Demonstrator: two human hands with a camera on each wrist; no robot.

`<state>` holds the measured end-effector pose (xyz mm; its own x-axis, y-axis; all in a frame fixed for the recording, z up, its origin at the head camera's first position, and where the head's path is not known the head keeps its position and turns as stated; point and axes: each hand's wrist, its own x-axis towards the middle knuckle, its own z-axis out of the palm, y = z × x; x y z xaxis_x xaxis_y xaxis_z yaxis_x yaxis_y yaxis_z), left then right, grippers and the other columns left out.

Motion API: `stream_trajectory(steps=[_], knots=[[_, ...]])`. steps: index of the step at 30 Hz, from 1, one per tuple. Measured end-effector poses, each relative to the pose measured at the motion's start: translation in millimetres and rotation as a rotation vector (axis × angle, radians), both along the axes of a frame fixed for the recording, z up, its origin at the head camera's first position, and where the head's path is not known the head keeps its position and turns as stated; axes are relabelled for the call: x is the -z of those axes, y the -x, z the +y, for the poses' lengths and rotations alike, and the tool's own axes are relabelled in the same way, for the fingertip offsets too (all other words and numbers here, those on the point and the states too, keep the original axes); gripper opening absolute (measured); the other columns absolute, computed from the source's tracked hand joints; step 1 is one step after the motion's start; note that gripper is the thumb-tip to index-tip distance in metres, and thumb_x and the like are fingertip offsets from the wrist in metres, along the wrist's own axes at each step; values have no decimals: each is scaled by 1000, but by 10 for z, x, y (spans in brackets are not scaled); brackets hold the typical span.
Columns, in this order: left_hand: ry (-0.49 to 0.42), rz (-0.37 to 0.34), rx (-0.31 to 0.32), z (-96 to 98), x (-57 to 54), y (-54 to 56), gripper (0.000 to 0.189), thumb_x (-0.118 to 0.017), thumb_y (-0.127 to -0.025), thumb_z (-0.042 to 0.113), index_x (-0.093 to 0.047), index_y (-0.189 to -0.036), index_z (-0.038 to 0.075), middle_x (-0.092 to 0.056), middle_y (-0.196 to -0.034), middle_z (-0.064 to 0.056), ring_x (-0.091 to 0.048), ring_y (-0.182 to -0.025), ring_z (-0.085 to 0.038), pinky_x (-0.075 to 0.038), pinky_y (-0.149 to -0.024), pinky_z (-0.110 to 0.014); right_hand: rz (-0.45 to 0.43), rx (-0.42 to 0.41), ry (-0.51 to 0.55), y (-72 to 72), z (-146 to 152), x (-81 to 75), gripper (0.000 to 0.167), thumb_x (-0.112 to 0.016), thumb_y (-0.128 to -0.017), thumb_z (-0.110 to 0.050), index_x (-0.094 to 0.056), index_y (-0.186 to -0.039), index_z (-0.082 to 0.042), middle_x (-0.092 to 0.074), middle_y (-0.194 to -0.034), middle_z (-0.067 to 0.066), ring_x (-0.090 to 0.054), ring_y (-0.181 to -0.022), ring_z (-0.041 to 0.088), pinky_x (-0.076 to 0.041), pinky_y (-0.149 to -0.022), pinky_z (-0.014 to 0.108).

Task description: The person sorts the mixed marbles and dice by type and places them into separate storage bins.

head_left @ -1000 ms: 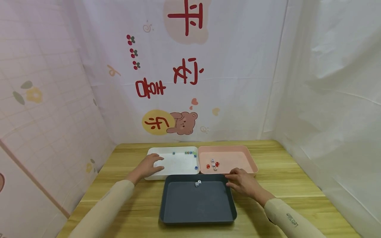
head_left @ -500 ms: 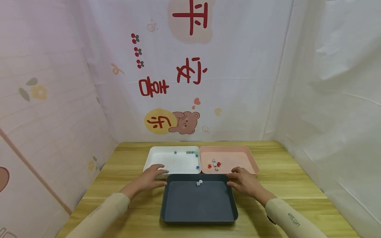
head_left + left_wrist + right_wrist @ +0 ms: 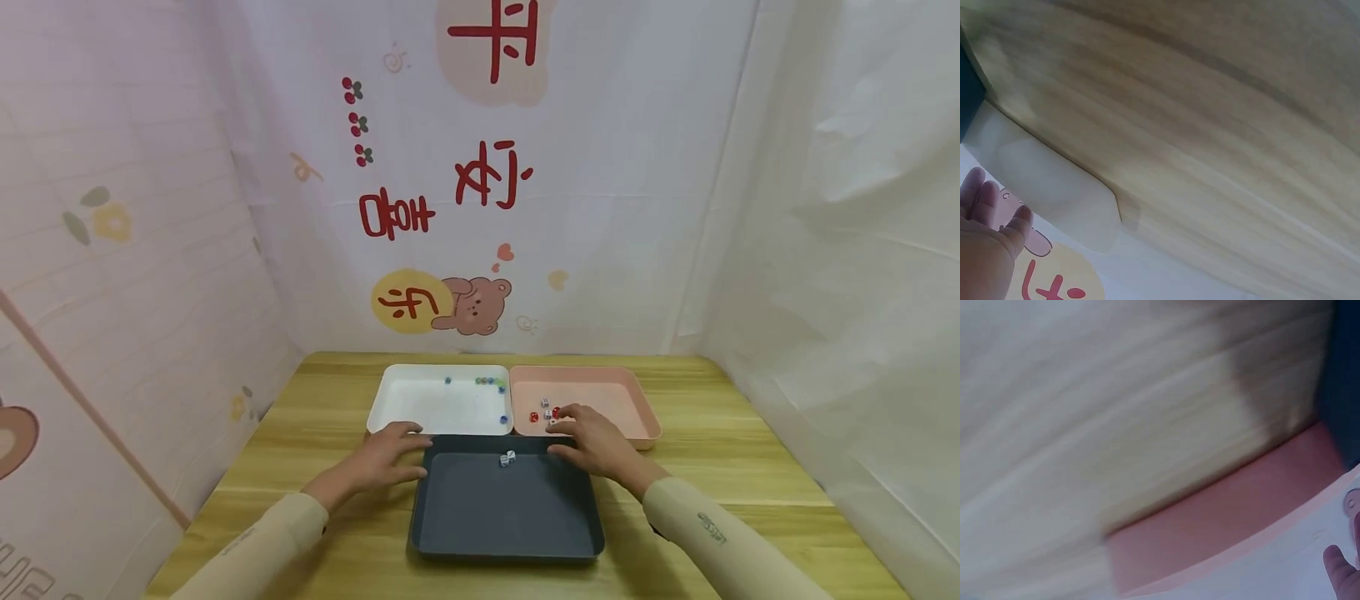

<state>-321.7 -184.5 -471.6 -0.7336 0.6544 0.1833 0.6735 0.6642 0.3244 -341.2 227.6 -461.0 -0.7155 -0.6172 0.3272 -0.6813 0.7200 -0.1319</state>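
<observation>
A dark grey tray (image 3: 510, 508) lies at the front, with two white dice (image 3: 505, 460) side by side near its back wall. My left hand (image 3: 378, 460) hovers at its back left corner, fingers apart and holding nothing. Over the back right corner is my right hand (image 3: 596, 442), thumb and fingers spread, with nothing between them. Its fingertips overlap the pink tray (image 3: 600, 396) and partly hide the red and white dice there, such as a red die (image 3: 534, 417). Both wrist views show only fingertips, above the white tray's wall (image 3: 1047, 175) and the pink tray's wall (image 3: 1229, 512).
Behind the dark tray, a white tray (image 3: 435, 404) holds several small coloured beads (image 3: 491, 381), mostly toward its right end. It stands beside the pink tray. The wooden table (image 3: 712, 467) meets a printed white curtain (image 3: 600, 208) at the back and sides.
My left hand has come from over the white tray to the dark tray's left corner. My right hand has shifted left and inward over the dark tray's corner. The dice have stayed put.
</observation>
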Motion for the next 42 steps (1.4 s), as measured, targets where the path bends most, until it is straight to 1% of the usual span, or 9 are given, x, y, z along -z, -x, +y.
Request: stream_trajectory(steps=[4, 8, 13, 16, 21, 25, 29, 36, 42], knots=[[46, 45, 9, -6, 19, -12, 51, -66, -95, 40, -64, -132, 5, -51, -136, -23, -48, -126, -41, -42, -100, -57, -22, -14, -32, 21, -203, -59, 33, -75, -88, -36, -77, -111, -12, -62, -121, 18, -58, -112, 35, -47, -97, 52], [72, 74, -8, -9, 46, -12, 52, -66, -95, 41, -64, -132, 5, -52, -135, -22, -49, -125, -39, -42, -100, -55, -40, -28, -73, 43, -391, -82, 32, -75, -88, -38, -78, -109, -15, -62, -121, 16, -57, -116, 35, -44, -101, 52], [66, 104, -23, 1, 62, -32, 53, -66, -95, 42, -64, -131, 4, -53, -133, -22, -51, -123, -38, -43, -99, -55, -62, -50, -103, 49, -576, -92, 29, -78, -86, -38, -79, -105, -16, -61, -123, 16, -56, -117, 36, -40, -104, 56], [54, 98, -38, 11, 60, -54, 53, -66, -95, 43, -64, -132, 4, -52, -133, -22, -51, -123, -39, -43, -98, -55, -57, -72, -121, 55, -649, -81, 27, -79, -85, -36, -79, -103, -16, -60, -124, 17, -54, -118, 37, -38, -105, 58], [54, 82, -56, 28, 55, -75, 53, -66, -95, 43, -63, -133, 6, -52, -135, -21, -49, -125, -38, -42, -100, -56, -45, -89, -192, 88, -730, -12, 24, -77, -86, -38, -79, -102, -19, -59, -129, 16, -51, -123, 36, -38, -105, 56], [61, 75, -63, 34, 58, -71, 53, -65, -95, 43, -63, -134, 7, -51, -135, -20, -48, -126, -38, -41, -101, -56, -65, -68, -247, 114, -771, 48, 24, -77, -87, -38, -79, -102, -20, -57, -132, 14, -49, -126, 35, -37, -106, 54], [62, 56, -70, 22, 64, -69, 54, -64, -96, 44, -62, -135, 8, -50, -138, -20, -47, -128, -38, -39, -103, -56, -70, -35, -295, 129, -791, 68, 23, -78, -86, -37, -79, -101, -21, -57, -134, 13, -48, -127, 34, -36, -107, 54], [56, 70, -65, -6, 86, -65, 53, -64, -96, 44, -62, -135, 8, -51, -137, -20, -47, -128, -37, -40, -103, -55, -66, -29, -321, 158, -811, 122, 23, -78, -86, -37, -79, -101, -20, -55, -136, 14, -47, -128, 33, -35, -107, 57], [43, 68, -59, -24, 92, -78, 53, -64, -96, 43, -62, -135, 7, -51, -136, -20, -47, -127, -37, -40, -103, -55, 6, -42, -313, 191, -831, 209, 18, -77, -86, -38, -81, -96, -24, -55, -137, 12, -48, -127, 31, -36, -107, 58]])
